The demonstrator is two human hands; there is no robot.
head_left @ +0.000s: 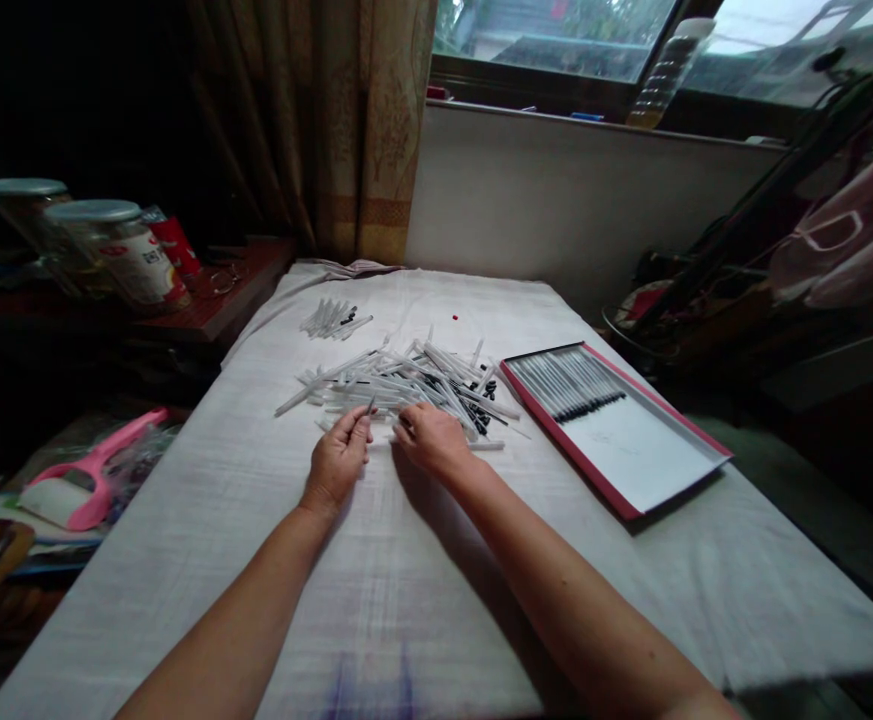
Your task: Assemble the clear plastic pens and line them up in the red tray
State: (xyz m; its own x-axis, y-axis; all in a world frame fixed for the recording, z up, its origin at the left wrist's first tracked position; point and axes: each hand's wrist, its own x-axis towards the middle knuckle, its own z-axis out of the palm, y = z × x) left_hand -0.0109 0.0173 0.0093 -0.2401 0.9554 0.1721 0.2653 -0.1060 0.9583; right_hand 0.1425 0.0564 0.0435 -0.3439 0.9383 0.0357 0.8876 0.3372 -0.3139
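Observation:
My left hand (340, 457) is closed in a pinch on a thin pen refill (371, 404), its dark pointed tip sticking out past the thumb. Beside it, my right hand (430, 435) has its fingers curled together at the near edge of the pile; what they hold, if anything, is hidden. Just beyond both hands lies a loose pile of clear pen barrels (376, 385) with thin refills among them. Black pen caps (483, 412) are scattered at the pile's right side. A smaller group of barrels (325, 318) lies farther back on the left.
To the right, a red-edged shallow box (676, 465) holds a row of black-capped pens (567, 380). A small red piece (455, 317) lies on the white cloth (376, 610). Lidded jars (140, 262) stand on a wooden surface at left. A pink-handled object (98, 475) sits below.

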